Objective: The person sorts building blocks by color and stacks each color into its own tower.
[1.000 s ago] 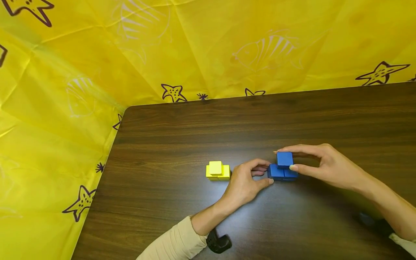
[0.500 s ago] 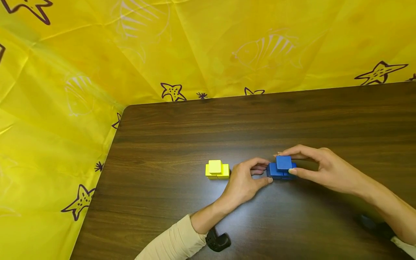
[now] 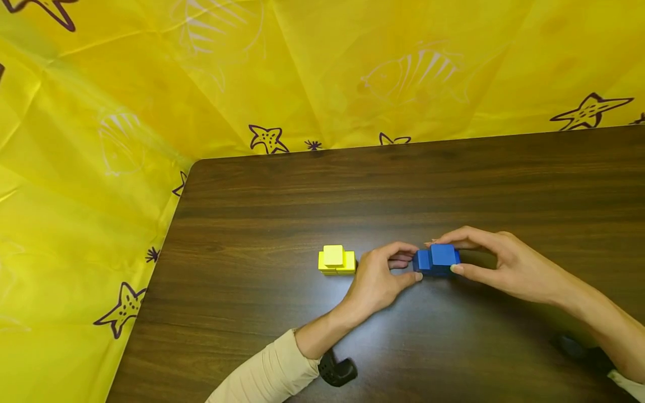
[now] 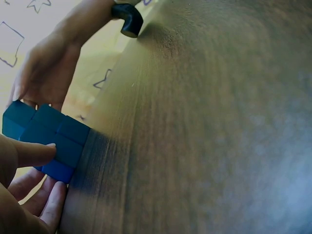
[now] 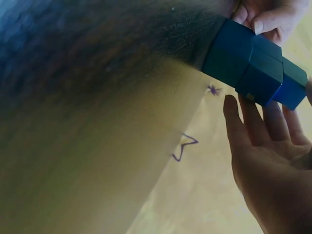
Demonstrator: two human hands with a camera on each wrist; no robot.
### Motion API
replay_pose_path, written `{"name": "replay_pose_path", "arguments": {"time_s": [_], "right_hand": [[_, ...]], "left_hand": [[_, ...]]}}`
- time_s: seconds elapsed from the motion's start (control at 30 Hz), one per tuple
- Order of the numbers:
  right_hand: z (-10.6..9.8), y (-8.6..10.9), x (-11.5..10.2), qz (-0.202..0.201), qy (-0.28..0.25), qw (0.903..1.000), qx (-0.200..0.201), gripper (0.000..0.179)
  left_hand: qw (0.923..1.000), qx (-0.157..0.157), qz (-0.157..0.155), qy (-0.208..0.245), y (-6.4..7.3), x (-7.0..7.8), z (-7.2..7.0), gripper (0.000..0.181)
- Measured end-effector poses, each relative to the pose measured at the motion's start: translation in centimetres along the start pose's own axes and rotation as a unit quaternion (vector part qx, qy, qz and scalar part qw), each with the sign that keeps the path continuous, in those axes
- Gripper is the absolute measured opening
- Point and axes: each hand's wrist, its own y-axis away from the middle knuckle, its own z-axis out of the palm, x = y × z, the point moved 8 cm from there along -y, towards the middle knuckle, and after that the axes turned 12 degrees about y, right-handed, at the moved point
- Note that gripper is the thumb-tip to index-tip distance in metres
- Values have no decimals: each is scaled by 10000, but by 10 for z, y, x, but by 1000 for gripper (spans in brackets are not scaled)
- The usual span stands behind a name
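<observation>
Blue blocks (image 3: 423, 261) form a small stack on the table, its lower blocks side by side. My left hand (image 3: 375, 280) steadies the stack's left end between thumb and fingers; in the left wrist view its thumb (image 4: 36, 153) lies across a block face. A single blue block (image 3: 443, 254) sits on top toward the right, and my right hand (image 3: 499, 263) pinches it between thumb and fingertips. The right wrist view shows this top block (image 5: 294, 84) against the others, with the right hand (image 5: 275, 151) beside it. The fingers partly hide both ends of the stack.
A yellow block stack (image 3: 336, 262), one block on top of the lower ones, stands just left of my left hand. The brown wooden table (image 3: 262, 212) meets a yellow cloth (image 3: 322, 73) with sea-creature drawings at its back and left edges. A black wrist device (image 3: 339, 369) hangs by the left sleeve.
My right hand has lowered the top blue block onto the lower blocks, then shifted it slightly right. My left hand has stayed at the stack's left end.
</observation>
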Motion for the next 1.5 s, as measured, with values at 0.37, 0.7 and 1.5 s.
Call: {"name": "replay_pose_path", "arguments": {"time_s": [0.37, 0.7, 1.5], "right_hand": [[-1, 2, 0, 43, -20, 10000, 26, 58], [-11, 0, 0, 86, 171, 9998, 35, 65], [-40, 5, 22, 1405, 1354, 9804, 283, 74]], "left_hand": [[9999, -105, 13, 105, -1, 2, 2, 44], [9984, -78, 71, -554, 9, 16, 3, 65], [9424, 40, 2257, -2468, 20, 114, -52, 76]]}}
